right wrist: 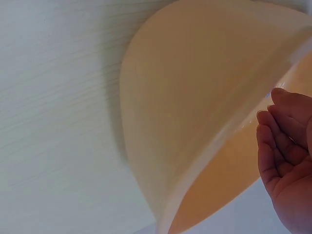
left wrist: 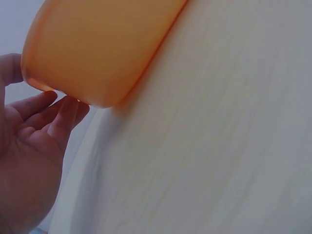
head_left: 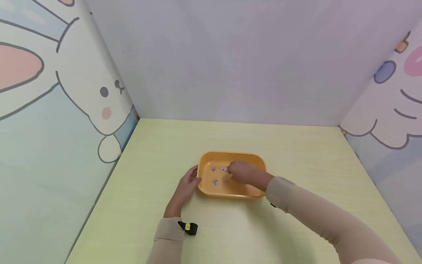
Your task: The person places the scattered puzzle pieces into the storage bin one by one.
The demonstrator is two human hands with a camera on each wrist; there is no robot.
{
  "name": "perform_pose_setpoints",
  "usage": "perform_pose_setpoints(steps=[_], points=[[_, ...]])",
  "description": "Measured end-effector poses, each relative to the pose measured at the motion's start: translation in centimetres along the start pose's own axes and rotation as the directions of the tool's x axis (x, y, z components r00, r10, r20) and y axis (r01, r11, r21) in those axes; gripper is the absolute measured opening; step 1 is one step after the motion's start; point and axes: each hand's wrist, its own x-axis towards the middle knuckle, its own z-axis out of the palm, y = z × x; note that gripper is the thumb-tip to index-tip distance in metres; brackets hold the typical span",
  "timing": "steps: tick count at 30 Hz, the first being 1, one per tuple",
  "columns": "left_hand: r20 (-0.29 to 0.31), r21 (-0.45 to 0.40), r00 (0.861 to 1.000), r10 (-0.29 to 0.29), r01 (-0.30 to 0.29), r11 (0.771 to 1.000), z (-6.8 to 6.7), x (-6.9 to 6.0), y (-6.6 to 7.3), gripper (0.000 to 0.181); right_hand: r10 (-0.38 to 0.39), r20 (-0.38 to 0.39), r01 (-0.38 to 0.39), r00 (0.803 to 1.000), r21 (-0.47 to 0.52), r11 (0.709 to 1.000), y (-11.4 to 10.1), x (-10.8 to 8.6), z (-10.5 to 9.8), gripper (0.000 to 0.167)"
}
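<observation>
An orange plastic tub [head_left: 232, 195] stands on the table, with several small printed pieces inside. My left hand [head_left: 185, 187] holds the tub's left end. In the left wrist view, the left hand [left wrist: 36, 141] has its fingertips against the tub's rim [left wrist: 97, 58]. My right hand [head_left: 243, 171] is inside the tub, its bent fingertips at a small pink printed piece [head_left: 223, 169]. Two other printed pieces [head_left: 215, 182] lie on the tub floor to the left. In the right wrist view, the right hand [right wrist: 287, 151] shows curled fingers behind the tub's wall [right wrist: 185, 87]; the fingertips' contact is partly hidden.
The pale yellow-green table [head_left: 158, 146] surrounds the tub. A plain light wall [head_left: 230, 66] rises behind it, and side panels with cartoon drawings [head_left: 99, 95] stand left and right. A black wrist strap [head_left: 191, 228] shows at the left sleeve.
</observation>
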Motion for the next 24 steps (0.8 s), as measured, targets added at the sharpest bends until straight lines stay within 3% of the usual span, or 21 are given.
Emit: perform_pose_setpoints(steps=[7, 24], points=[[-0.001, -0.003, 1.000, -0.003, 0.003, 1.000, 0.0, 0.0, 0.0, 0.053, -0.049, -0.040, 0.047, 0.998, -0.050, 0.998, 0.8, -0.9, -0.2, 0.016], [-0.001, 0.008, 1.000, -0.008, 0.008, 1.000, 0.0, 0.1, -0.1, 0.054, 0.038, -0.057, -0.037, 0.998, 0.021, 0.999, 2.0, -3.8, -1.2, 0.023]])
